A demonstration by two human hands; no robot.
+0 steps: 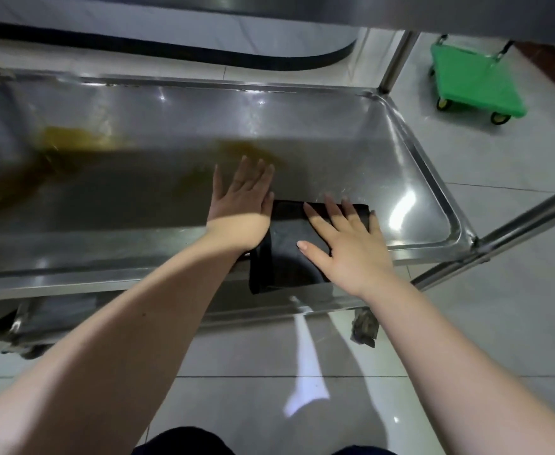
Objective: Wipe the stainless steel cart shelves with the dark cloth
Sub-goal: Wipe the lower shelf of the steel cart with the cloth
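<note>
Across the stained steel cart shelf (335, 142), the folded dark cloth (286, 257) was pressed over the near right rim by the open right hand (348, 244), the left hand (240, 198) spread flat beside it, and it was judged soft, limp, best driven under a palm.

I can read no text, label, brand, number or sign in front of me. There is none on the steel cart shelf (335, 142), on the dark cloth (286, 257), or on the green trolley (473, 80) standing on the floor beyond.
</note>
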